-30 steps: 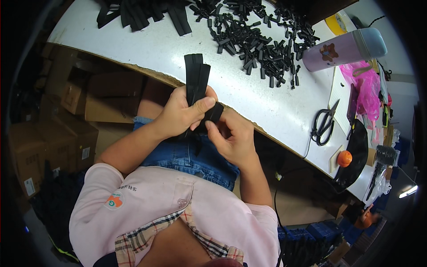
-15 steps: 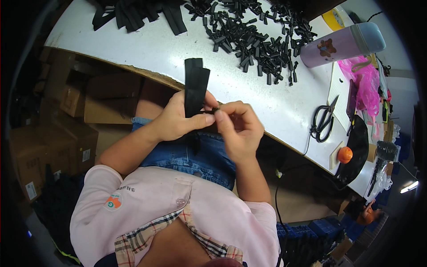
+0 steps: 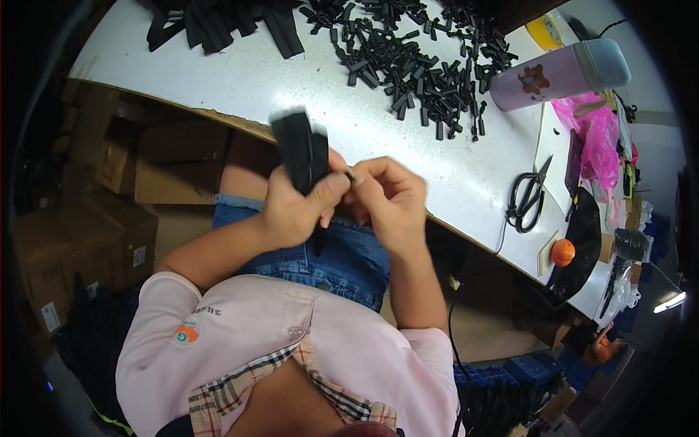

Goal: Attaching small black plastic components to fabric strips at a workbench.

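My left hand [image 3: 295, 207] grips a bundle of flat black straps [image 3: 300, 149] that stick up past my fingers at the near edge of the white table [image 3: 291, 87]. My right hand [image 3: 386, 197] is pressed against the left one and pinches a small black piece [image 3: 350, 175] at the straps' side. Both hands hover over my lap in blue jeans. A heap of small black clips [image 3: 415, 62] lies on the table beyond my hands. More black straps [image 3: 218, 22] lie at the table's far left.
A lilac bottle [image 3: 557, 73] lies at the far right of the table, with black scissors [image 3: 528, 197], a pink plastic bag [image 3: 597, 138] and an orange ball [image 3: 562, 252] further right. Cardboard boxes [image 3: 116, 182] stand under the table on my left.
Both hands have shifted slightly nearer to my body and the strap bundle has tilted a little left. My right hand has moved up against the bundle's side with the small piece.
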{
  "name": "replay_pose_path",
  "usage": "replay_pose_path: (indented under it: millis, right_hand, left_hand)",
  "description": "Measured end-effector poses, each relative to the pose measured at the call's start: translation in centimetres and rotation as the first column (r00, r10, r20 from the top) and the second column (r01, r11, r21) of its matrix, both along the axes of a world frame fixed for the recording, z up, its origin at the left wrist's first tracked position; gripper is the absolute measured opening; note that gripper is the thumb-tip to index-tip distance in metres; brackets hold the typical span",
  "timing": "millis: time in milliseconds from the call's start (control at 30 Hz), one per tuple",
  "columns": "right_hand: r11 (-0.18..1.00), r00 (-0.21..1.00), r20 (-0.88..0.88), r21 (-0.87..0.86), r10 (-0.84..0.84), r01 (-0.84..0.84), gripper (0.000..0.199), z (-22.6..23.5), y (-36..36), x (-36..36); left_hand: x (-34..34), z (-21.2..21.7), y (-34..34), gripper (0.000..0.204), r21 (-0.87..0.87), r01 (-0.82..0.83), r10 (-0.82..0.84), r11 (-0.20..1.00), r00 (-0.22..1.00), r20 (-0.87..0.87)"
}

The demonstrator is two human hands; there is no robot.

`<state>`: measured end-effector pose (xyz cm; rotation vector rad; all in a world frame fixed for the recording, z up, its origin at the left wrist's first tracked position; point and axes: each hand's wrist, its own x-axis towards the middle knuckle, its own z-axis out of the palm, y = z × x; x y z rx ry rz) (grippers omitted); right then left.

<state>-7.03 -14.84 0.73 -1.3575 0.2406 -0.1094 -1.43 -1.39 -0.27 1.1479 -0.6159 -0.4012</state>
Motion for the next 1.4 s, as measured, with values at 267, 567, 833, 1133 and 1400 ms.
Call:
replay_pose_path:
  millis: [267, 567, 833, 1133, 1400]
  right_hand:
    - [-0.086, 0.958, 0.273, -0.96, -0.094, 0.265, 0.022, 0.3, -6.4, 3.7]
    - [0.358, 0.846, 0.389, -0.78, -0.363, 0.513, 0.019, 0.0, -7.8, -1.7]
    - [0.264, 0.871, 0.384, -0.845, -0.307, 0.466, 0.017, -0.4, -8.2, -1.5]
    - [0.232, 0.973, -0.019, -0.972, -0.229, 0.036, 0.009, 2.0, -10.4, 0.7]
    - [0.628, 0.939, -0.014, -0.746, -0.345, 0.22, 0.011, 1.0, -10.1, -0.7]
  left_hand:
    - [0.8, 0.0, -0.5, 0.018, -0.199, 0.209, -0.287, 0.957, 0.613, -0.736]
    - [0.8, -0.5, -0.2, 0.015, -0.204, 0.303, -0.352, 0.931, 0.601, -0.718]
    - [0.4, 0.0, -0.5, 0.022, 0.035, 0.281, -0.189, 0.959, 0.729, -0.658]
    - [0.2, 0.2, -1.2, 0.02, 0.103, 0.217, -0.144, 0.971, 0.869, -0.474]
    - [0.0, 0.2, -1.2, 0.018, 0.154, 0.141, -0.083, 0.978, 0.939, -0.334]
